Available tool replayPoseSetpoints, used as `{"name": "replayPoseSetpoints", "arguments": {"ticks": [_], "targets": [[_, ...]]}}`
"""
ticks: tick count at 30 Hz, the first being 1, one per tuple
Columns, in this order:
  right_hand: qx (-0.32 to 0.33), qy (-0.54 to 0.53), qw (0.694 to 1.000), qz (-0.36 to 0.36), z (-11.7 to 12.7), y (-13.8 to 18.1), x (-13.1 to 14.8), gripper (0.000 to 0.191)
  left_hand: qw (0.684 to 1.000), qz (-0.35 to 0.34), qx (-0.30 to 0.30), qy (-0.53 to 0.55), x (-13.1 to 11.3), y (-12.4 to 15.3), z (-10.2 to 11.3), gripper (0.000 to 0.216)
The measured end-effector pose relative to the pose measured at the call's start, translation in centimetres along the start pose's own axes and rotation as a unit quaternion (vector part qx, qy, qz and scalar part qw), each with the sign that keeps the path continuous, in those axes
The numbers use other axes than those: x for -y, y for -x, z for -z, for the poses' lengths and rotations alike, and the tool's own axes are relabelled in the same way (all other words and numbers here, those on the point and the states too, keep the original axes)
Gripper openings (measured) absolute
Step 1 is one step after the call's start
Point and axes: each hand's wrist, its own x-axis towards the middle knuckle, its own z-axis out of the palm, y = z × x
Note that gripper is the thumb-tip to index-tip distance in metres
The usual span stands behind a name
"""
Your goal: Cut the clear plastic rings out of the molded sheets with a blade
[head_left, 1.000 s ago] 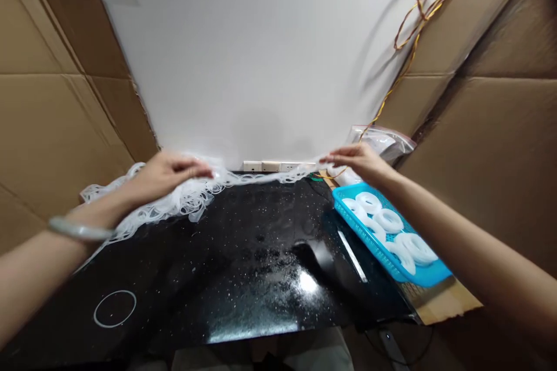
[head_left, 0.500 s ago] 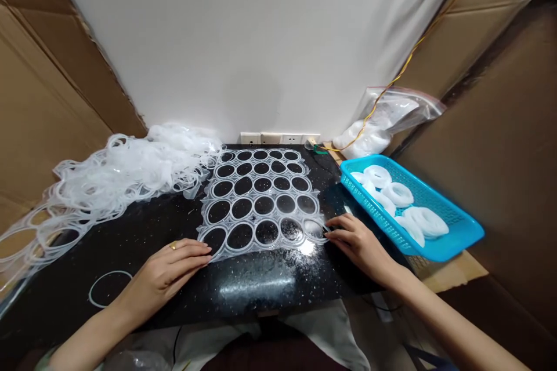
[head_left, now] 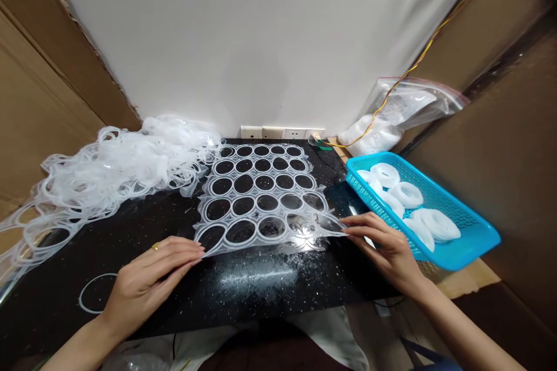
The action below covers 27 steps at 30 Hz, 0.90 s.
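Observation:
A translucent sheet of joined rings (head_left: 265,200), flexible and set in rows, lies on the black tabletop. My left hand (head_left: 159,269) pinches its near left corner between thumb and fingers. At the near right corner my right hand (head_left: 383,243) grips the sheet too, and the edge there is stretched out and slightly raised. One loose thin ring (head_left: 82,295) lies on the table beside my left wrist. White specks are scattered under and in front of the sheet.
A heap of translucent ring scraps (head_left: 130,156) covers the table's left side. To the right stands a blue basket (head_left: 474,237) with several white ring bundles. Behind it are plastic bags (head_left: 378,127) and a yellow cord (head_left: 418,64); wall sockets (head_left: 274,133) line the back. Cardboard flanks both sides.
My right hand has moved to the right, drawing the sheet's near right corner outward and up a little. My left hand has shifted slightly left and now pinches the left corner. The view has tilted slightly.

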Motion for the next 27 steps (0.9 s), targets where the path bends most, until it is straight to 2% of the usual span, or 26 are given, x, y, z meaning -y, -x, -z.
{"name": "replayPoseSetpoints", "arguments": {"ticks": [4,9,12,14,17,19,22,25,27], "targets": [[0.006,-0.017,1.000,-0.004,0.1,0.1,-0.1,0.017,1.000,-0.008,-0.007,0.003,-0.3,-0.3,0.0,0.029],[0.063,0.029,0.997,0.042,0.0,0.3,-0.4,0.019,0.998,-0.034,0.049,-0.028,0.4,0.7,0.1,0.031],[0.091,0.064,0.992,0.056,-0.4,0.7,-0.5,0.023,0.994,-0.008,0.075,-0.073,0.3,1.3,-0.3,0.032],[0.097,0.081,0.990,0.062,-0.8,1.1,-0.4,0.026,0.989,0.016,0.093,-0.113,-0.5,1.1,-0.9,0.043],[0.072,0.113,0.989,0.059,-1.1,1.6,-0.2,0.031,0.973,0.018,0.153,-0.170,-2.1,0.4,-2.4,0.067],[0.029,0.170,0.984,0.033,-1.1,1.9,-0.1,0.030,0.963,0.005,0.189,-0.191,-3.0,0.1,-3.5,0.072],[-0.011,0.311,0.950,-0.025,-1.0,2.4,-0.3,0.027,0.954,-0.013,0.215,-0.207,-3.8,0.3,-4.6,0.074],[0.025,0.416,0.908,-0.046,-1.0,3.1,-0.8,0.026,0.951,-0.020,0.216,-0.221,-4.4,0.7,-5.0,0.076],[0.050,0.445,0.892,-0.052,-1.1,3.4,-1.0,0.029,0.954,-0.023,0.207,-0.218,-4.8,0.9,-4.9,0.076]]}}
